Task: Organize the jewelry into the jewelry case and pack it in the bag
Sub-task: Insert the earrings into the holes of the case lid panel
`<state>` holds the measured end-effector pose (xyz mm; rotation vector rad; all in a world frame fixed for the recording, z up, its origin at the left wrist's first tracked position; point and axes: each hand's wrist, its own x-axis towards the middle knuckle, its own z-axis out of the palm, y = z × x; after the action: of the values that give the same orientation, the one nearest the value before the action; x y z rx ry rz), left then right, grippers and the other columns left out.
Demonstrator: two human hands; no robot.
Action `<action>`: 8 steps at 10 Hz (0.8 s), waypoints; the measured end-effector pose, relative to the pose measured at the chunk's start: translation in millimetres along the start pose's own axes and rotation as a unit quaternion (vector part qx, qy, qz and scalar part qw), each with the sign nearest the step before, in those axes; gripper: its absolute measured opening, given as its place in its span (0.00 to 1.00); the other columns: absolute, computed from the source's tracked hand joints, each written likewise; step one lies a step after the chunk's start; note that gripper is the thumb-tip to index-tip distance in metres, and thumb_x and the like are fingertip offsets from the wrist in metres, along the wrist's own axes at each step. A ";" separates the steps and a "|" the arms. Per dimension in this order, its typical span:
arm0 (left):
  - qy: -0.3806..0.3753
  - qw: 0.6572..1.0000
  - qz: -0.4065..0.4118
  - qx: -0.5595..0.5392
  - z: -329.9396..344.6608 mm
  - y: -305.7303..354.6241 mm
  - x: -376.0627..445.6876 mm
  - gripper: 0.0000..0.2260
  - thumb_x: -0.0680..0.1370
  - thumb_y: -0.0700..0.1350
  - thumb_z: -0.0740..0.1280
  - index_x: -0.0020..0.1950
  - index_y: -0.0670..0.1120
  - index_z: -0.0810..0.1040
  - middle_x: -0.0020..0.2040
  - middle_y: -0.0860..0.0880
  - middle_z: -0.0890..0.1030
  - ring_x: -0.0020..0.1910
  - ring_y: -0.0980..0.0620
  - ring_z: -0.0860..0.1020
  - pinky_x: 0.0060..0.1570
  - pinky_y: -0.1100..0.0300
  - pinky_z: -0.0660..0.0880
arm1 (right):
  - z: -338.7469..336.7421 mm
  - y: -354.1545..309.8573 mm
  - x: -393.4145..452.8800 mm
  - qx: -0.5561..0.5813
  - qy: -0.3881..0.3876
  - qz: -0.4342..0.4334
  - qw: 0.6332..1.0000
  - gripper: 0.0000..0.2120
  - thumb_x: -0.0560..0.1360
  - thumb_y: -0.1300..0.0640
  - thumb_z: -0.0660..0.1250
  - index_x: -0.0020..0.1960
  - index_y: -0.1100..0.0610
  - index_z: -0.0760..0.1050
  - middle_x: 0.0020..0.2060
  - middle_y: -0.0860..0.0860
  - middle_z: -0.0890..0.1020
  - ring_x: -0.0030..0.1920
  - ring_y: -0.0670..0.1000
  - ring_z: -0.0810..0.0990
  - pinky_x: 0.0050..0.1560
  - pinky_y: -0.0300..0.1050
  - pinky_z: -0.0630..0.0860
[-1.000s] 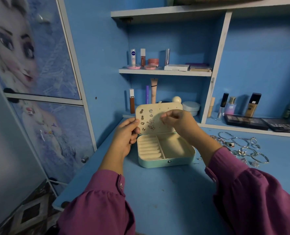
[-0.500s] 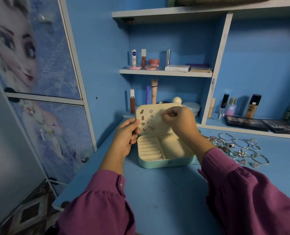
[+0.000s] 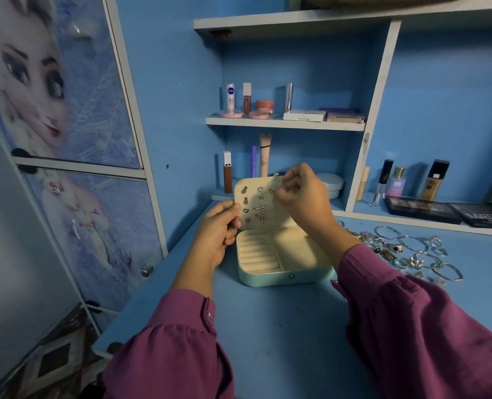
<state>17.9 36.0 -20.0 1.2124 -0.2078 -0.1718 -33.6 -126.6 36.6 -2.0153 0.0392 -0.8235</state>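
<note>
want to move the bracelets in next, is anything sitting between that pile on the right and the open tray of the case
Yes: the right forearm crosses above the tray's right edge, between the jewelry pile and the jewelry case, while the right hand works at the lid. The desk between shows nothing else.

Blue desk (image 3: 267,326) beneath wall shelves (image 3: 285,123) carrying lip balm (image 3: 231,96), pink jars (image 3: 265,105) and flat compacts (image 3: 305,115); far right, foundation bottles (image 3: 434,181) and eyeshadow palettes (image 3: 423,208); left, cabinet doors (image 3: 74,110) with cartoon print.
</note>
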 end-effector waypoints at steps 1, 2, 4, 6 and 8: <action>-0.002 1.000 -0.001 0.003 -0.2 0.0 0.1 0.05 0.79 0.41 0.65 0.54 0.44 0.77 0.28 0.50 0.74 0.21 0.59 0.62 0.18 0.68 0.57 | -1.4 0.3 1.6 -0.032 -0.007 -0.012 0.999 0.10 0.71 0.63 0.69 0.47 0.55 0.70 0.35 0.45 0.73 0.35 0.40 0.71 0.34 0.25 0.66; -0.001 1.000 -0.001 0.005 -0.4 0.0 0.4 0.05 0.79 0.41 0.65 0.55 0.44 0.77 0.28 0.50 0.74 0.21 0.59 0.62 0.19 0.68 0.57 | -0.9 1.0 2.0 -0.048 -0.014 -0.025 0.998 0.10 0.71 0.63 0.69 0.48 0.55 0.71 0.35 0.43 0.73 0.35 0.40 0.71 0.34 0.27 0.66; -0.001 1.000 -0.001 0.006 -0.5 -0.2 -0.1 0.06 0.79 0.41 0.65 0.55 0.44 0.77 0.28 0.51 0.74 0.21 0.59 0.62 0.19 0.68 0.57 | 0.7 3.2 3.9 -0.048 0.001 -0.033 0.998 0.09 0.72 0.63 0.68 0.47 0.54 0.70 0.36 0.44 0.73 0.37 0.42 0.72 0.36 0.35 0.67; 0.001 1.000 -0.004 0.005 0.3 0.9 -1.6 0.08 0.79 0.41 0.65 0.58 0.43 0.76 0.28 0.51 0.74 0.21 0.59 0.61 0.19 0.68 0.57 | 2.1 2.8 8.4 -0.102 0.003 -0.002 0.995 0.12 0.75 0.61 0.63 0.58 0.54 0.76 0.40 0.48 0.78 0.45 0.51 0.77 0.44 0.44 0.75; 0.004 1.000 -0.011 0.008 1.6 3.5 -5.6 0.11 0.79 0.41 0.65 0.62 0.41 0.75 0.28 0.50 0.75 0.21 0.59 0.62 0.18 0.68 0.58 | -1.1 1.7 13.1 -0.153 -0.002 0.012 0.988 0.12 0.73 0.56 0.66 0.56 0.48 0.80 0.49 0.49 0.83 0.50 0.51 0.79 0.48 0.47 0.78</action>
<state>12.2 37.1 -16.5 1.2316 -0.1893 -0.1848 -23.6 -132.9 42.7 -2.2981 0.1978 -0.8391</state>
